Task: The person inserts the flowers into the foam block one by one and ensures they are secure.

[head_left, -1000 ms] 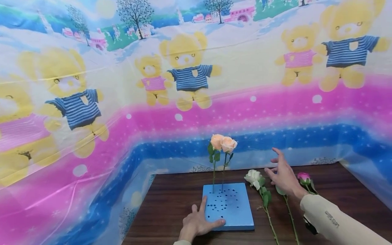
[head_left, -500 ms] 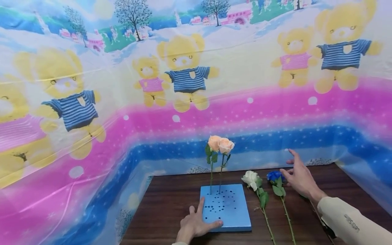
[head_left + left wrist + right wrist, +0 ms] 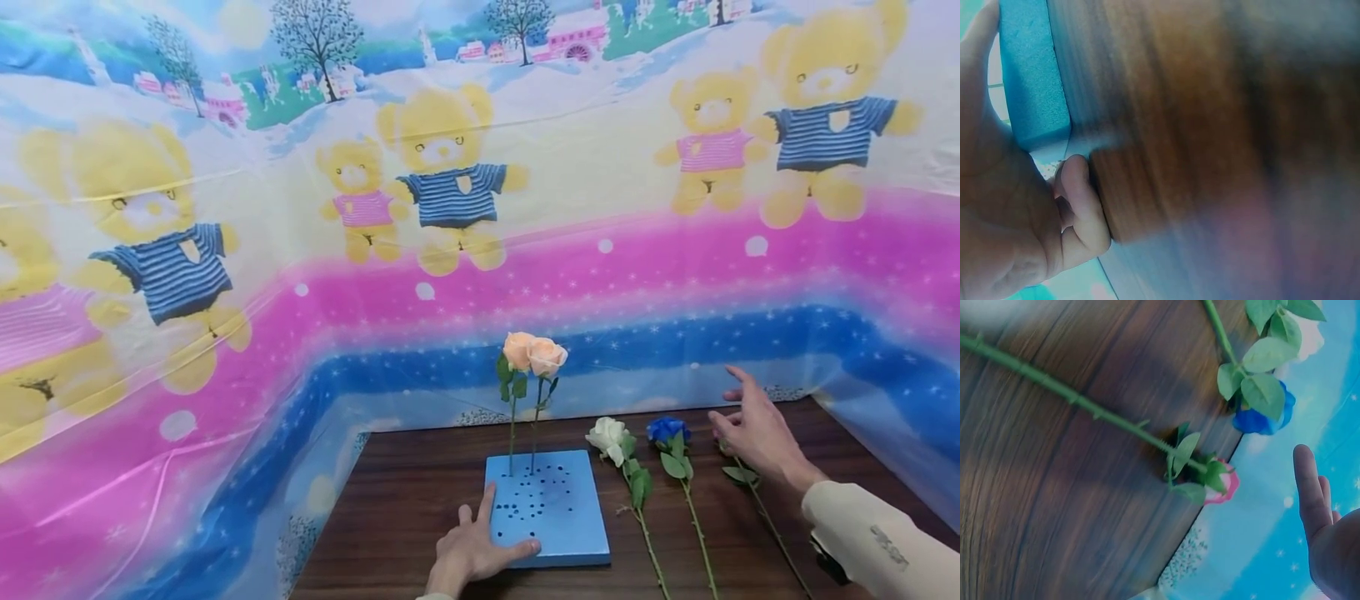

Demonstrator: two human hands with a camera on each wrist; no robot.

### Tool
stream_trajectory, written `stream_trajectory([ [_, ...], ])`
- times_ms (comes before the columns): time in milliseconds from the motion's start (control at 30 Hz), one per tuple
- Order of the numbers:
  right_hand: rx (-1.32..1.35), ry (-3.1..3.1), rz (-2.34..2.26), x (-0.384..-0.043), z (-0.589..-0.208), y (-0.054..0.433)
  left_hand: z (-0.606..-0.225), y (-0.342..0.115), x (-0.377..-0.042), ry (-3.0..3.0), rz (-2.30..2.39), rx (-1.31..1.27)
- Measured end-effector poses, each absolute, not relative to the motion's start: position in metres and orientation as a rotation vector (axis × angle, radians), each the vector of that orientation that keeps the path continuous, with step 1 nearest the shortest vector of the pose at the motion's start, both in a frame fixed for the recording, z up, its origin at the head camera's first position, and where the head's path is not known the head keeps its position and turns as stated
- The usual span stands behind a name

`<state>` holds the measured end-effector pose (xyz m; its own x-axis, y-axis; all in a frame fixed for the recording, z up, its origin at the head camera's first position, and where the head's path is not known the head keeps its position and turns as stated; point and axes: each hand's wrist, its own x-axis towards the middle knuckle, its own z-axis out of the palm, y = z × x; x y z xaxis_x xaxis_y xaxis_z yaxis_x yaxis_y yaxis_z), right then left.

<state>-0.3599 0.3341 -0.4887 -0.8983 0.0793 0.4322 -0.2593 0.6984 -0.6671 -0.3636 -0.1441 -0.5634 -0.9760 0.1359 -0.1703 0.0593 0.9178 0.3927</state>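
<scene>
Two peach roses stand upright with their stems in a light blue foam board pitted with dark holes. My left hand rests against the board's near left corner, its index finger along the left side and thumb on the front edge. Over at the right, my right hand hovers with fingers extended, holding nothing. It covers most of a pink rose's bloom in the head view; the right wrist view shows that pink rose lying on the table, apart from the hand.
A white rose and a blue rose lie side by side on the dark wooden table, stems toward me. A printed bear cloth hangs along the table's back edge.
My right hand has moved to the right, from over the blue rose to near the pink one, uncovering the blue bloom. The left hand keeps its place on the board.
</scene>
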Motion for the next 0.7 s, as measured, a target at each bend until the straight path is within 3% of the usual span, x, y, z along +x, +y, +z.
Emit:
stream_trajectory([
  [700, -0.093, -2.878, 1.149, -0.354, -0.498, 0.363, -0.562, -0.151, -0.364, 2.91, 0.587, 0.161],
])
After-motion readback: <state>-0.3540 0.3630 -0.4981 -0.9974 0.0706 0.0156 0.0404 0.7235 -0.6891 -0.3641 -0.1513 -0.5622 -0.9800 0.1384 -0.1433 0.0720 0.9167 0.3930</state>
